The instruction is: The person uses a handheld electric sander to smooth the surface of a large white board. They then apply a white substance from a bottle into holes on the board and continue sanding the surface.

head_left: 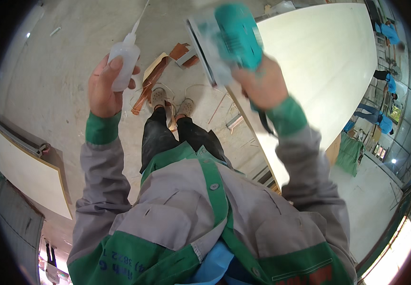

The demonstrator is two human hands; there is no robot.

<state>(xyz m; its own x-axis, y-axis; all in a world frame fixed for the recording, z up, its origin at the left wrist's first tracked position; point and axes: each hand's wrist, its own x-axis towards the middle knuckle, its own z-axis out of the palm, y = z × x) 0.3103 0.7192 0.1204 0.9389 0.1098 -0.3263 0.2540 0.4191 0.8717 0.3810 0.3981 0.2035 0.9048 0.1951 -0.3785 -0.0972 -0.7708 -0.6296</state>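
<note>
A workshop: large panel (315, 66), brown scraps (153, 77), apparently a blurred sander (239, 35).

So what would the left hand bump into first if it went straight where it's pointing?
Nothing in view: ahead of the left hand and its white bottle, the way looks free over grey floor, though depth is unclear.

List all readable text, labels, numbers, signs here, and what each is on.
Grey-and-green jacket, left lower panel: dark blue letters and digits, upside down, creased; wording not copied here.
Same jacket, right lower panel: red print, cut by the picture's edge, unreadable.
Teal power sander, right hand: blurred, nothing readable.
White squeeze bottle, left hand: no print visible.
</note>
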